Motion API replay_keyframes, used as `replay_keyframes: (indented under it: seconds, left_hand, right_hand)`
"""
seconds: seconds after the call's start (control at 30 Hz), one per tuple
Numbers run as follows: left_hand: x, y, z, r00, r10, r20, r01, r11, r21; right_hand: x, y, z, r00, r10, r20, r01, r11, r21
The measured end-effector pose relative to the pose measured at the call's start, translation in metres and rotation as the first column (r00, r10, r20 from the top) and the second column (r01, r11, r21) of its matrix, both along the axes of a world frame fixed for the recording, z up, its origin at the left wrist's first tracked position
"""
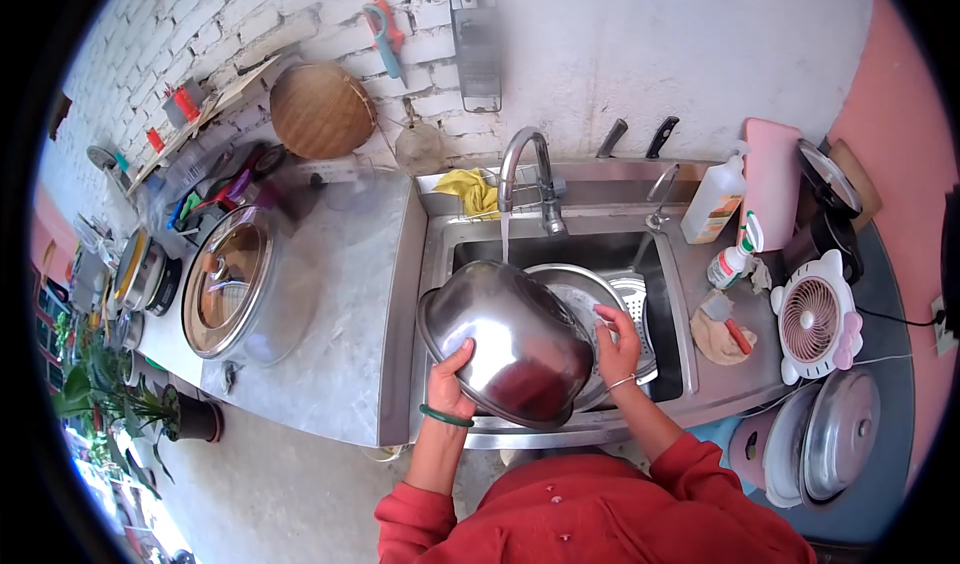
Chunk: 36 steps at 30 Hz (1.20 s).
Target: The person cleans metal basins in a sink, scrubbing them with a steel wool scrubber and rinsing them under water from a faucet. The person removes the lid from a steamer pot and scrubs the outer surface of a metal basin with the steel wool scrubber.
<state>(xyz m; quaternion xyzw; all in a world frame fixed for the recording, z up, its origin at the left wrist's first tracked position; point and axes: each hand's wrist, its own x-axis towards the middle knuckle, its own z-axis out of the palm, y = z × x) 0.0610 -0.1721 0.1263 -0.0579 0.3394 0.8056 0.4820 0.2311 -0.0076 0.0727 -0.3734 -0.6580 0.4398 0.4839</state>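
The bowl (490, 314) hides most fingers of your left hand (452, 389) and part of the sink (600, 247), where a basin (600, 282) shows only partly. Water from the tap (545, 179) at twelve o'clock drops out of sight behind it; a bottle (718, 199) stands at two, a fan (812, 319) at three, a glass lid (225, 284) at nine. Tilted over the sink, underside toward you, the bowl is pinched in your left hand at seven o'clock; your right hand (617, 349) is loosely spread at three, contact unclear.
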Motion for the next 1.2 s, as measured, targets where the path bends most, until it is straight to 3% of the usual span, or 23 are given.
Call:
replay_keyframes:
  seconds: [0.03, 0.1, 0.13, 0.2, 0.3, 0.53, 0.8, 1.2]
  left_hand:
    - [0.0, 0.008, -0.002, 0.999, 0.01, -0.031, -0.01, 1.0, -0.007]
    - [-0.003, 0.019, -0.002, 1.0, -0.012, -0.016, 0.012, 1.0, 0.001]
    - [-0.005, 0.024, -0.002, 1.0, -0.025, -0.002, 0.025, 1.0, 0.006]
    - [-0.011, 0.029, -0.002, 0.999, -0.043, -0.015, 0.043, 0.999, 0.004]
    - [-0.021, 0.036, -0.001, 0.999, -0.031, -0.014, 0.03, 0.998, -0.055]
    - [-0.032, 0.05, -0.004, 0.998, -0.054, 0.023, 0.055, 0.998, -0.028]
    - [-0.044, 0.063, -0.006, 0.998, -0.066, 0.025, 0.067, 0.997, -0.036]
    - [-0.05, 0.075, 0.002, 0.993, -0.111, 0.045, 0.114, 0.991, -0.073]
  right_hand:
    - [-0.003, -0.004, 0.039, 0.994, 0.105, -0.003, -0.104, 0.987, 0.123]
    - [-0.013, -0.008, 0.066, 0.923, 0.384, -0.022, -0.381, 0.92, 0.087]
    - [-0.021, -0.008, 0.071, 0.925, 0.379, -0.021, -0.376, 0.923, 0.088]
    - [-0.036, -0.005, 0.079, 0.871, 0.478, 0.112, -0.488, 0.821, 0.295]
    - [-0.051, 0.004, 0.074, 0.866, 0.477, 0.15, -0.496, 0.78, 0.382]
    - [-0.062, 0.013, 0.067, 0.856, 0.462, 0.23, -0.516, 0.773, 0.368]
    - [-0.072, 0.024, 0.059, 0.892, 0.419, 0.17, -0.446, 0.751, 0.487]
    - [-0.078, 0.036, 0.055, 0.877, 0.46, 0.134, -0.467, 0.757, 0.458]
